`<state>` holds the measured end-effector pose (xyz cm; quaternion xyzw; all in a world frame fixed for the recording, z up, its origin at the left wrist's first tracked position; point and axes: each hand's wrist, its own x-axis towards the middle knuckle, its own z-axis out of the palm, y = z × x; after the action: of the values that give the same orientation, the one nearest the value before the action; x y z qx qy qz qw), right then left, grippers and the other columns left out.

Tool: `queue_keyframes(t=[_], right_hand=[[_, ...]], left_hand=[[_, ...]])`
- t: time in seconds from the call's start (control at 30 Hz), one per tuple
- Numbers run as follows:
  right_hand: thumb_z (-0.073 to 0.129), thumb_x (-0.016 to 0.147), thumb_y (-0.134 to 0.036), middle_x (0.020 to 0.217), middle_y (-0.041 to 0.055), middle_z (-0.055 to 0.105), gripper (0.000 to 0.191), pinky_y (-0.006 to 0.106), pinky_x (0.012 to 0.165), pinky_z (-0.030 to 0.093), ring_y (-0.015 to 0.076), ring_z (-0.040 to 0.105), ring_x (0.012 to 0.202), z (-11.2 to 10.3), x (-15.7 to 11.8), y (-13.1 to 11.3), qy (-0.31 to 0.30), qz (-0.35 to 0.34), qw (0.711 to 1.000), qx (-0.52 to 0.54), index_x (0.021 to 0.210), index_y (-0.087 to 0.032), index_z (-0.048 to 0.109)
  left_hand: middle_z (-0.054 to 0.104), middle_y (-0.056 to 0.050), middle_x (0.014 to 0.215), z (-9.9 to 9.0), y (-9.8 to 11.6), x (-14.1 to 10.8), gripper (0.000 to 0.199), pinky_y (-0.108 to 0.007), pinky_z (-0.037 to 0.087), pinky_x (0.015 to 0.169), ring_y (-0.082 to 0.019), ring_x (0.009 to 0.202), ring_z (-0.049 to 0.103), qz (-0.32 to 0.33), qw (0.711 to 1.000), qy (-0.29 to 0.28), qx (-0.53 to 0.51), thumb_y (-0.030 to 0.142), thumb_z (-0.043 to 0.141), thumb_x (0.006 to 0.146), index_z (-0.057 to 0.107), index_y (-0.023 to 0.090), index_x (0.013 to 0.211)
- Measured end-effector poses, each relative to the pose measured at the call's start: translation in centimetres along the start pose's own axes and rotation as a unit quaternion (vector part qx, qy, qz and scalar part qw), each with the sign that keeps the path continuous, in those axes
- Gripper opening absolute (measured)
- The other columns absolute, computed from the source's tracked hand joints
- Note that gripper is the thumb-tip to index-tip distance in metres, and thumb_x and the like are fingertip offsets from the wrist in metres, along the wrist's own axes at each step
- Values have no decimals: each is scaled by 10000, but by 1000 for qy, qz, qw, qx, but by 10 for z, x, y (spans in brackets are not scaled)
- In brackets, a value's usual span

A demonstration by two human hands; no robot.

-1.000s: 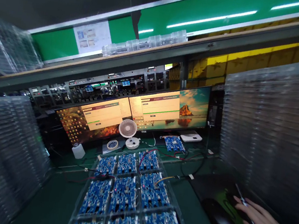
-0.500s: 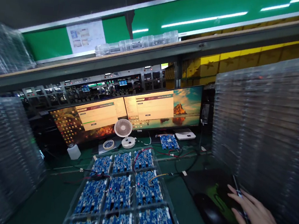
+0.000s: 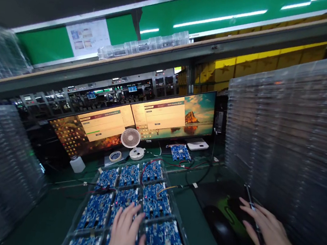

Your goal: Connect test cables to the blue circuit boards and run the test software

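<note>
Electronics factory bench, circuit boards (image 3: 154,201), stacked plastic trays (image 3: 285,149), monitors (image 3: 164,116)

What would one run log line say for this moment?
left hand: flat on circuit boards in clear tray | right hand: holding pen, over mouse pad | monitors: on

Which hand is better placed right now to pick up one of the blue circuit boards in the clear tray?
Left. The left hand already rests on the blue circuit boards in the clear tray. The right hand is off to the side over the black mouse pad, with a pen between its fingers.
</note>
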<state>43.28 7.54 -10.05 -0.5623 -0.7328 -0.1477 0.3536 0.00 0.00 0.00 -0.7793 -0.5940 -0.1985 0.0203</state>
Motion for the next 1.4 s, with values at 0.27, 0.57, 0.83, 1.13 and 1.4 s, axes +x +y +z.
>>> queue_keyframes(t=[0.27,0.57,0.83,1.13,1.4], right_hand=[[466,883,-420,1217,73,671,338,423,835,552,253,619,1080,-2,0,-2,16,-29,999,-2,1134,-246,611],[443,876,-409,1193,74,685,336,420,826,532,258,627,1064,-8,3,-7,-8,4,1000,5,1122,-254,610],[431,869,-407,1149,60,703,316,413,780,537,260,637,1018,-3,2,-4,10,6,1000,3,1097,-279,609],[436,864,-416,1155,64,700,317,442,791,539,272,638,1016,1,-1,2,-9,22,1000,19,1090,-280,612],[436,882,-380,1146,71,700,297,413,754,535,261,633,984,1,-2,1,8,-6,1000,4,1105,-260,591]], left_hand=[[626,-125,1216,7,-6,69,384,-385,431,1082,-232,1174,563,-37,989,-113,-91,165,390,874,600,148,1195],[667,-141,1201,43,-18,97,385,-324,437,1050,-212,1134,612,-82,980,-120,-139,86,426,859,602,96,1201],[703,-87,1037,72,-13,114,301,-259,492,899,-171,935,648,-57,979,-139,-138,124,509,838,656,127,1100],[743,-99,971,68,-3,122,224,-313,475,845,-232,939,674,-71,980,-174,-59,230,486,881,700,180,926],[745,-61,932,65,-6,125,197,-259,451,769,-193,896,672,-72,979,-179,-66,242,495,890,684,187,874]])
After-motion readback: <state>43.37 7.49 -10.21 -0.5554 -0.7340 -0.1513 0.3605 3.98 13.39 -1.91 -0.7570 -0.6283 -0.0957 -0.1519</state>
